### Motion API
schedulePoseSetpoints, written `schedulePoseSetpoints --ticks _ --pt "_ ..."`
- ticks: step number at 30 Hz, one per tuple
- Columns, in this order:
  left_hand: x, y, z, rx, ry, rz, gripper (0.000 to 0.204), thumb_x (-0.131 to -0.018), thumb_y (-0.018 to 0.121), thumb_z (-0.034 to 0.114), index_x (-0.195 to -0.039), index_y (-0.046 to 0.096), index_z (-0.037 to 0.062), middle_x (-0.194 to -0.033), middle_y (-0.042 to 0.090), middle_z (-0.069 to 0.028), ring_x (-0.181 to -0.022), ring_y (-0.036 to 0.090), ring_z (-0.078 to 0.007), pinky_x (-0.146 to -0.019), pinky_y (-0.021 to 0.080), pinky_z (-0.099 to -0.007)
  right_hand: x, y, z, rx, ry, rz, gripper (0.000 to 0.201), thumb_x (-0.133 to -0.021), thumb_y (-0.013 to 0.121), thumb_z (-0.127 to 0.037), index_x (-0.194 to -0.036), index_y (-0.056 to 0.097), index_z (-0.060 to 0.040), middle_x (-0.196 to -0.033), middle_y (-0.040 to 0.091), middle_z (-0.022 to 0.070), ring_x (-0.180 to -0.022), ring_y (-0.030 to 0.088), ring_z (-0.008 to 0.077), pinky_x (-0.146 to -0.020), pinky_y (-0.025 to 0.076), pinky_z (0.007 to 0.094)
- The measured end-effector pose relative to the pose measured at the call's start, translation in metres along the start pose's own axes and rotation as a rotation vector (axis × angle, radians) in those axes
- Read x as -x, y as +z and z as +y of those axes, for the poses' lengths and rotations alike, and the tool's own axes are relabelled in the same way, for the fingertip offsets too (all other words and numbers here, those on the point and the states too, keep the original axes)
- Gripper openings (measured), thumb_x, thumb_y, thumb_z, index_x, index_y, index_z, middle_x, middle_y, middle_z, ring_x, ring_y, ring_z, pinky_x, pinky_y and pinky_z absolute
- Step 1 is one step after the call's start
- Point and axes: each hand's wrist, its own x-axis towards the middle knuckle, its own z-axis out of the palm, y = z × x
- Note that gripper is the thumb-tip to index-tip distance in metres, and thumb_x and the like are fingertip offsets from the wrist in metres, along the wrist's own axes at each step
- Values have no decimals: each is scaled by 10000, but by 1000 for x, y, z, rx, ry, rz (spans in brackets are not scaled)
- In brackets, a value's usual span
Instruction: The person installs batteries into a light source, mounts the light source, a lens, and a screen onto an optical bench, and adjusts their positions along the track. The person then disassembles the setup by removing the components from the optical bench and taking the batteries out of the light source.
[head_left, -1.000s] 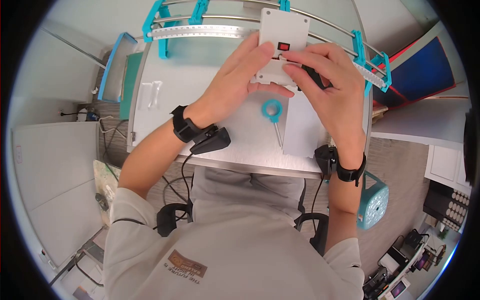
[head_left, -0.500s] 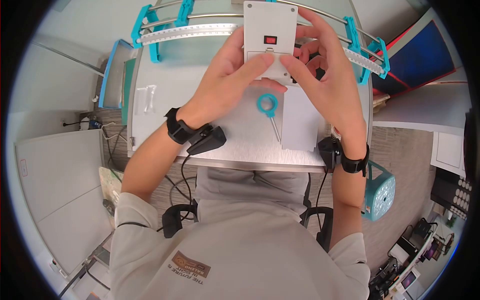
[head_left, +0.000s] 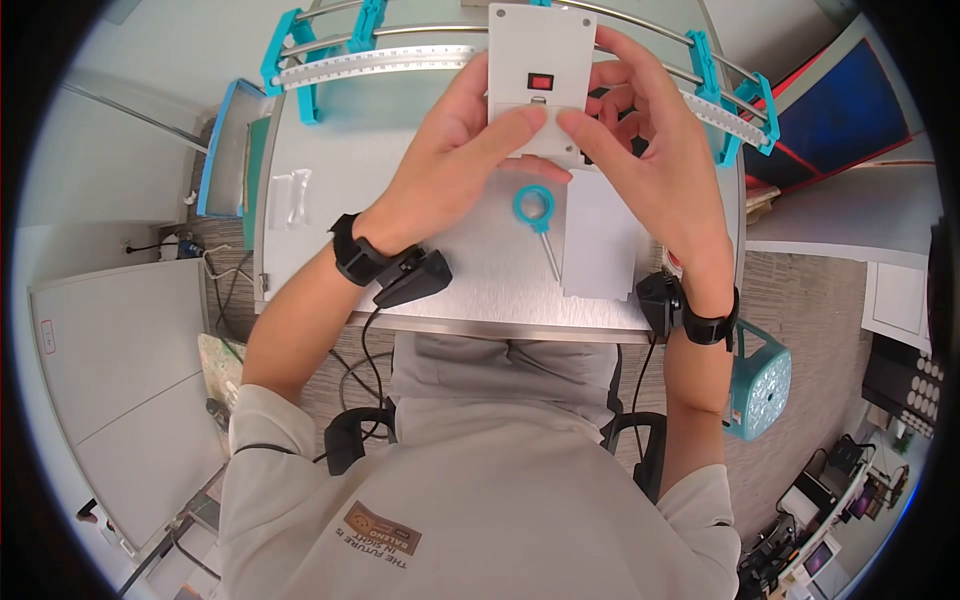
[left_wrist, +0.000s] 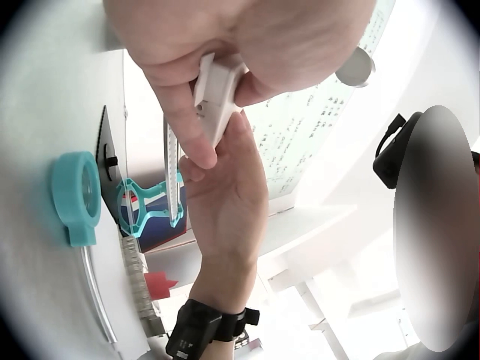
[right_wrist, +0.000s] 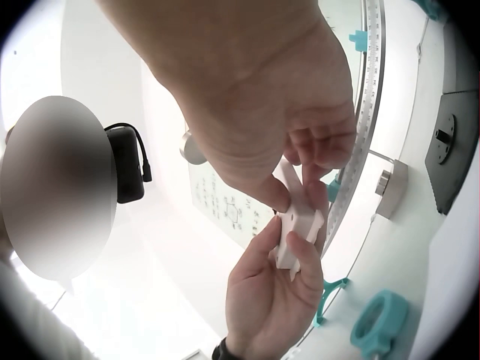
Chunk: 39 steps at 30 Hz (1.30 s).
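Both hands hold a white plastic box [head_left: 540,45] with a red rocker switch [head_left: 541,82] over the table. My left hand [head_left: 440,170] grips its left side, fingers behind and thumb on the rectangular cover [head_left: 552,143] in the lower half. On the right side, my right hand [head_left: 655,155] holds the box between thumb and curled fingers, its thumb by the small latch at the cover's top. In the left wrist view the box [left_wrist: 220,94] appears edge-on between the hands. The right wrist view has the box [right_wrist: 296,225] with both thumbs against it.
Beyond the hands stands a curved ruler track [head_left: 385,63] with metal rods on turquoise supports [head_left: 308,75]. Nearer lie a turquoise ring on a metal rod [head_left: 543,228], a white sheet [head_left: 600,240] and clear plastic pieces [head_left: 291,200]. The table's front edge [head_left: 500,330] is close to the person.
My right fingers have gone from pinching at the latch to gripping the box's right side. The cover, whose top edge showed a dark gap, now lies flush under both thumbs.
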Motion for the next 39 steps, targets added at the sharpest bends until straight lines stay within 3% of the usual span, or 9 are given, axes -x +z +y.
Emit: schedulePoseSetpoints --ticks 7,9,11,13,17,19,22,35,39 --pt "3 0 7 -34 -66 47 493 -1053 531 155 -1507 366 54 -1404 559 -131 -1206 631 -243 -817 657 -436 -2 -3 0 9 -34 4 806 -824 830 -100 -1536 452 -122 -1250 609 28 -852 573 87 -726 508 224" --pt "4 -7 7 88 -149 47 490 -1057 527 220 -1500 392 61 -1394 566 -136 -1171 653 -255 -749 665 -425 -5 -15 -16 133 127 -132 891 -874 796 -110 -1607 291 -68 -1243 598 179 -718 561 125 -632 496 235" --pt "2 -7 5 88 -160 45 484 -1061 520 267 -1486 417 60 -1386 568 -147 -1127 676 -263 -676 666 -400 -1 -11 -33 202 22 -114 877 -861 803 -101 -1594 321 -61 -1229 603 183 -706 553 123 -625 488 235" --pt "1 -1 6 -57 -107 95 485 -1072 458 310 -1479 408 51 -1237 673 -284 -1028 739 -314 -537 629 -332 -1 -12 -26 178 -23 -142 874 -857 808 -99 -1589 331 -58 -1191 621 177 -697 547 125 -616 482 236" --pt "1 0 7 -103 -104 98 481 -1075 465 313 -1482 414 60 -1222 686 -264 -1034 739 -291 -517 619 -322 -3 -13 -25 171 -41 -146 873 -857 809 -101 -1587 333 -58 -1161 637 170 -690 540 127 -611 478 238" --pt "1 -3 7 -1 -143 76 508 -1051 559 244 -1507 416 70 -1292 638 -131 -1070 707 -215 -582 666 -341 -6 -14 -19 150 112 -183 872 -859 813 -107 -1586 335 -57 -1146 648 166 -689 535 128 -611 476 240" --pt "1 2 5 -109 -113 119 472 -1083 465 318 -1491 415 86 -1215 693 -254 -1030 741 -283 -513 617 -320 -5 -14 -22 109 54 -171 870 -861 814 -110 -1585 335 -55 -1150 646 167 -692 532 129 -612 475 241" --pt "1 -1 5 -65 -115 107 472 -1080 465 316 -1493 413 93 -1227 684 -264 -1021 742 -292 -511 619 -326 -3 -13 -30 197 17 -151 869 -872 812 -124 -1590 328 -49 -1167 622 173 -705 524 129 -614 472 239" --pt "2 -6 7 38 -144 33 502 -1073 510 293 -1515 402 81 -1245 668 -157 -1030 727 -260 -558 654 -351 -3 -15 -26 166 6 -165 861 -868 822 -139 -1578 346 -40 -1225 605 172 -777 557 137 -671 489 243"
